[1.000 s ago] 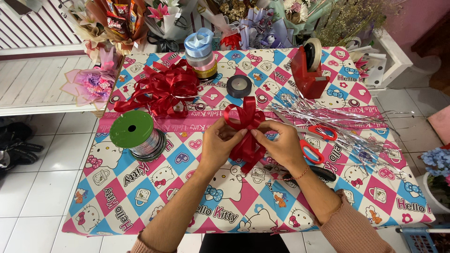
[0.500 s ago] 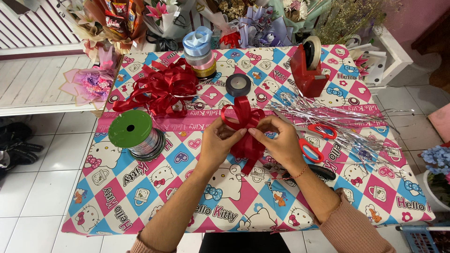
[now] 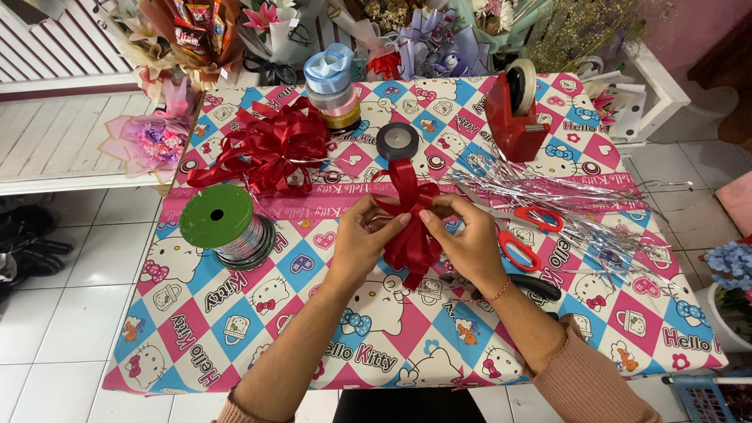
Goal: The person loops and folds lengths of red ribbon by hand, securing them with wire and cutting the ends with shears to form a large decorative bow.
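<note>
Hands [image 3: 415,243] around red ribbon bow [image 3: 407,215]

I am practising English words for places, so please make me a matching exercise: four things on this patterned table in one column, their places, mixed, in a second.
Things:
1. dark red ribbon bow
2. green-topped wire spool
3. red tape dispenser
4. red-handled scissors

Places:
A. far right part of the table
B. beside the right hand, on silver tinsel
C. between both hands, left hand included
D. left of the hands

Pairs: 1-C, 2-D, 3-A, 4-B
</note>
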